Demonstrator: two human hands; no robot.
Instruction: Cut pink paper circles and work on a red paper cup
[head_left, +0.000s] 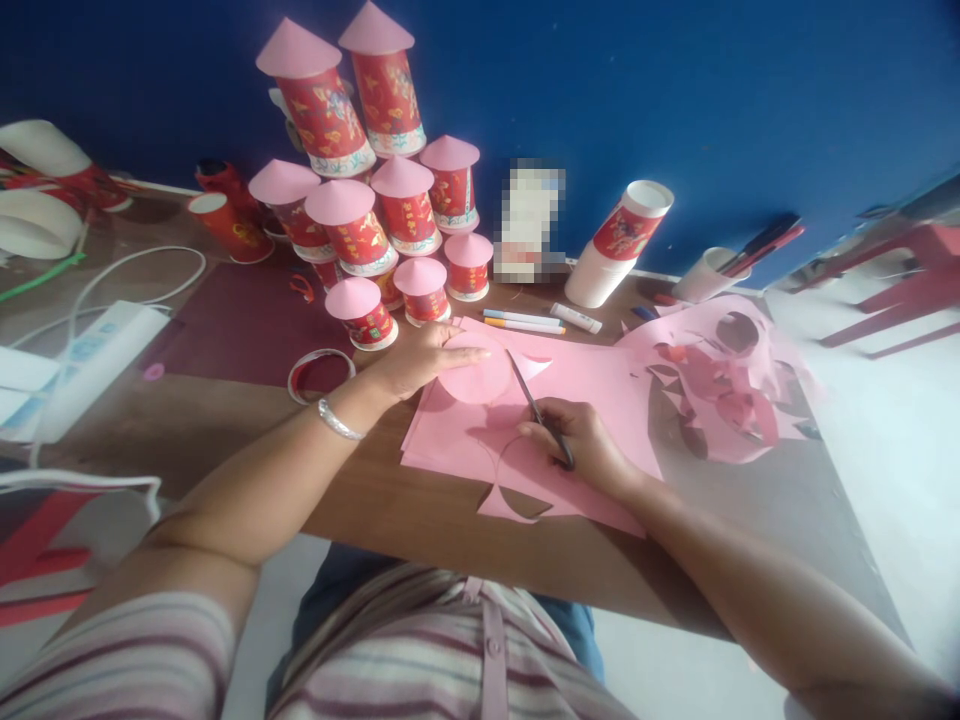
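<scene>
My left hand (429, 362) is closed on a round pink paper disc (474, 378), thumb lying over its top. In my right hand (581, 440) is a pair of dark scissors (534, 405), its blades pointing up and left along the disc's right edge. A thin curved strip of pink paper (508, 507) hangs below, and another pointed offcut (534, 367) is at the blade tips. Under both hands lie stacked pink paper sheets (611, 385). Whether the blades are fully closed is hard to see.
Behind my left hand stand several red paper cups with pink cone roofs (352, 215). Markers (523, 322) and a glue stick (576, 318) lie beyond the sheets. Pink scraps (720, 400) are heaped at right. A cup stack (619, 245) and pen cup (709, 275) stand behind.
</scene>
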